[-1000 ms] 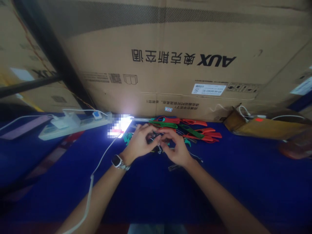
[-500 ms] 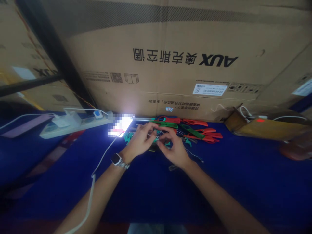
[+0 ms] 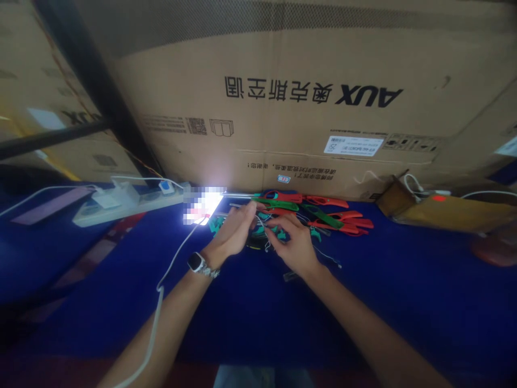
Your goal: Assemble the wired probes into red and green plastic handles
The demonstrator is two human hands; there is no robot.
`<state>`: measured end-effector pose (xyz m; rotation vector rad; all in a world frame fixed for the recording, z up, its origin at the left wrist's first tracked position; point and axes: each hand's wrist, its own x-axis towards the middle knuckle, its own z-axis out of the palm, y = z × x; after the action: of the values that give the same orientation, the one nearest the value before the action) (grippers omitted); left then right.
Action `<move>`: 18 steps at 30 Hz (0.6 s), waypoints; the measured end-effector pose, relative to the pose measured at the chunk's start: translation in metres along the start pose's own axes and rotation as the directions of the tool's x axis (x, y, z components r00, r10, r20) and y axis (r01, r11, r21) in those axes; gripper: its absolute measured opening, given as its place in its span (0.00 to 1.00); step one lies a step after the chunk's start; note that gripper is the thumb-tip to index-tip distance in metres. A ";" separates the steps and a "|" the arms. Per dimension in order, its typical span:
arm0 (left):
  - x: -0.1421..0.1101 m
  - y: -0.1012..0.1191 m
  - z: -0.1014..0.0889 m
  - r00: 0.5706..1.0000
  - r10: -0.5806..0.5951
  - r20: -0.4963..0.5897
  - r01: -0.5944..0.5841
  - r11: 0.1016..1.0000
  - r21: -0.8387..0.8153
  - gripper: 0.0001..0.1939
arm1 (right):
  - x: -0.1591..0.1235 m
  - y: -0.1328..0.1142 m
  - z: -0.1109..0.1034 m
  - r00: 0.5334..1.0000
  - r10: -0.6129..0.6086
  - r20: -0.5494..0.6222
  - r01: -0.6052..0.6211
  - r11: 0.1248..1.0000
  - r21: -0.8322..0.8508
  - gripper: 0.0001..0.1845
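Note:
Thin white wire (image 3: 262, 221) runs between my two hands above a pile of parts. My left hand (image 3: 237, 230), wearing a watch on its wrist, has its fingers closed around one end of it. My right hand (image 3: 297, 245) pinches the wire between thumb and fingertips, and a small loop dangles below. Under and behind the hands lie small teal plastic pieces (image 3: 315, 234) and more thin wires. Red lighter casings (image 3: 329, 201) and a green lighter casing (image 3: 323, 215) lie just behind and to the right. Metal rods (image 3: 239, 196) stick out leftward.
A brightly lit phone (image 3: 208, 203) with a white cable (image 3: 177, 253) lies left of the pile, beside a white power strip (image 3: 129, 205). Large cardboard boxes (image 3: 283, 48) stand behind the blue table cover (image 3: 250, 318). A small open carton (image 3: 448, 213) sits at right.
My fingertips have moved apart, and the wire with its dangling loop now shows between them. My left fingers have straightened somewhat. The view has shifted slightly.

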<state>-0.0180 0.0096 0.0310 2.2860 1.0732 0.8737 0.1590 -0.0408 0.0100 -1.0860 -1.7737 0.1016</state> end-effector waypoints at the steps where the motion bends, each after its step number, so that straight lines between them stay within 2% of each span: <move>1: 0.000 0.002 0.000 1.000 -0.021 0.007 0.021 1.000 0.002 0.38 | 0.000 0.000 0.001 1.000 0.013 0.001 -0.013 1.000 0.017 0.04; 4: 0.000 0.011 -0.002 0.998 -0.056 0.022 0.055 0.998 0.030 0.38 | 0.001 0.000 0.003 0.999 0.038 0.005 -0.038 0.998 0.057 0.04; 9: -0.001 0.017 -0.004 0.999 0.007 0.046 -0.012 0.994 0.109 0.39 | 0.003 0.002 0.006 0.997 0.070 0.024 -0.071 0.995 0.066 0.06; 13: -0.001 0.015 -0.003 0.999 0.025 0.041 -0.029 0.993 0.110 0.39 | 0.003 0.003 0.006 0.995 0.099 0.029 -0.101 0.991 0.088 0.05; 16: -0.001 0.014 -0.002 0.999 0.022 0.039 -0.026 0.995 0.095 0.40 | 0.003 0.004 0.005 0.983 0.182 0.039 -0.186 0.971 0.154 0.04; 18: -0.001 0.013 -0.003 0.999 0.014 0.037 -0.017 0.995 0.098 0.40 | 0.004 0.006 0.005 0.963 0.254 0.093 -0.269 0.932 0.244 0.05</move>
<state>-0.0140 0.0015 0.0404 2.3842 1.1066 0.7988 0.1582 -0.0328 0.0070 -1.1331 -1.6060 0.5171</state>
